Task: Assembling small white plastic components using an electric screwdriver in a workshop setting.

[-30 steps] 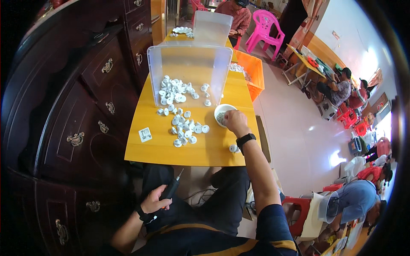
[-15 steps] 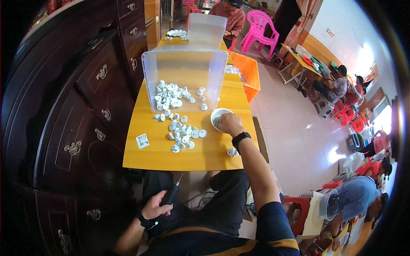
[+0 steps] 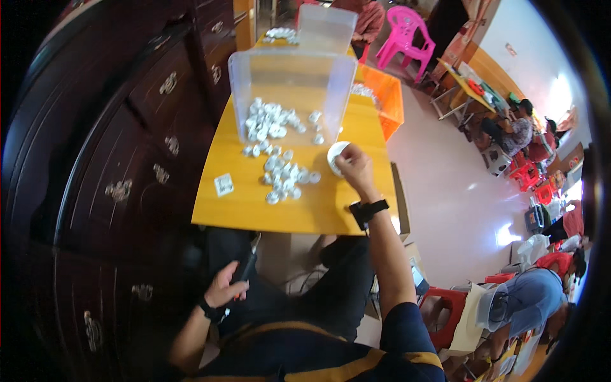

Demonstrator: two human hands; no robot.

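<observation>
Low at the left, above my lap, my left hand [image 3: 223, 288] is closed around a dark handheld power screwdriver [image 3: 245, 266], its thin bit pointing up toward the table edge. My right hand [image 3: 356, 170] reaches over the table to a small white bowl [image 3: 333, 153]. Its fingers are pinched together at the bowl, and whatever they hold is too small or hidden to make out. Left of the bowl lies a loose heap of white round plastic pieces [image 3: 284, 175], each with a short stub. More of these white pieces [image 3: 267, 121] are piled at the clear plastic bin.
A clear plastic bin [image 3: 293, 60] stands on the yellow table [image 3: 254, 213], with another bin [image 3: 326, 28] behind. A white square label [image 3: 224, 184] lies at left. Dark drawers [image 3: 121, 127] border the left; an orange crate [image 3: 388, 108] stands right. Other people sit farther off.
The whole view has shifted, so the table appears higher and farther right. My right hand stays at the bowl, its wrist turned somewhat. The screwdriver remains in my left hand.
</observation>
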